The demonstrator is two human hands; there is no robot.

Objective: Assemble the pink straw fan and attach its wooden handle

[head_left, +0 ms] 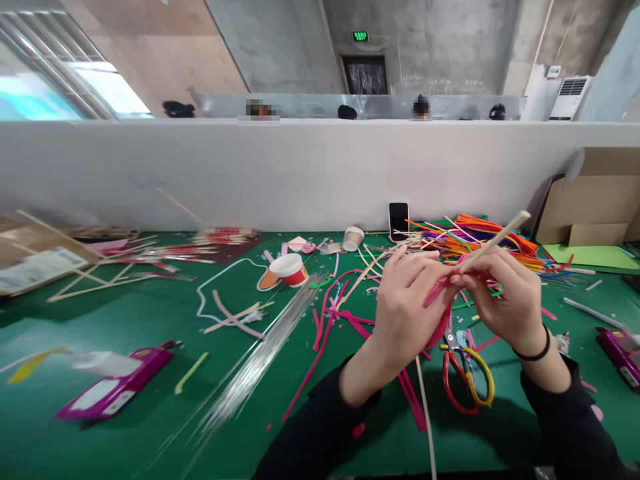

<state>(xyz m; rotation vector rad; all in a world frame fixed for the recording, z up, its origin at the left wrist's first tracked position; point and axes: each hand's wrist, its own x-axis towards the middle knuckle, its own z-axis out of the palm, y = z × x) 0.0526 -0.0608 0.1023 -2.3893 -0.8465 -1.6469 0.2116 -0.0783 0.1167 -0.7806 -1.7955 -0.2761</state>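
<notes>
Raised over the table, my right hand (505, 293) pinches a pale wooden stick (495, 243) that slants up to the right. My left hand (407, 300) is closed on pink pipe cleaner (437, 291), which meets the stick's lower end between both hands. The fingertips partly cover that join, so I cannot tell how it is wrapped. Beneath my hands lie scissors (467, 377) with red and yellow handles, their blades partly hidden. More pink strips (320, 363) are scattered to the left. A thin pale strip (425, 413) runs down to the table's front edge.
Multicoloured pipe cleaners (480, 240) are heaped behind my hands, near an upright phone (399, 221). Leftward are clear thin rods (265, 363), a paper cup (290, 269) and a purple device (120, 383). A cardboard box (590, 193) stands back right. A white partition (280, 173) bounds the table.
</notes>
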